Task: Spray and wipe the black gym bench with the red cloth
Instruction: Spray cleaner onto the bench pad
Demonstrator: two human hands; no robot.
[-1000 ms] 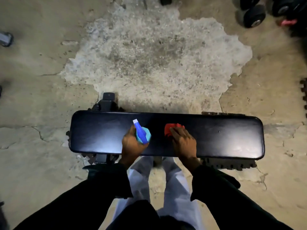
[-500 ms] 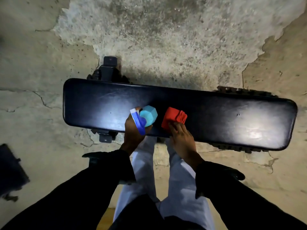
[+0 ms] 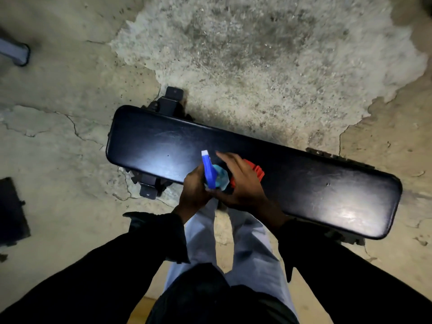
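Observation:
The long black gym bench (image 3: pixel 304 183) runs slantwise across the view, its pad shiny in the light. My left hand (image 3: pixel 194 192) grips a spray bottle (image 3: pixel 210 174) with a blue trigger head and a teal body, held over the bench's near edge with the nozzle pointing away from me. My right hand (image 3: pixel 243 183) hovers right beside the bottle with its fingers spread. It covers most of the red cloth (image 3: pixel 258 170), which lies on the pad, only its right edge showing. Whether the palm touches the cloth is hidden.
The bench's black metal feet (image 3: pixel 171 101) stick out at its left end. A dark flat object (image 3: pixel 11 211) lies on the floor at the left edge, and a grey metal leg (image 3: pixel 14 52) stands at the upper left. The concrete floor is cracked, with a rough patch (image 3: pixel 257 54) beyond the bench.
My right hand has shifted left from resting on the red cloth to beside the spray bottle, fingers now spread. The view has turned, so the bench now lies tilted.

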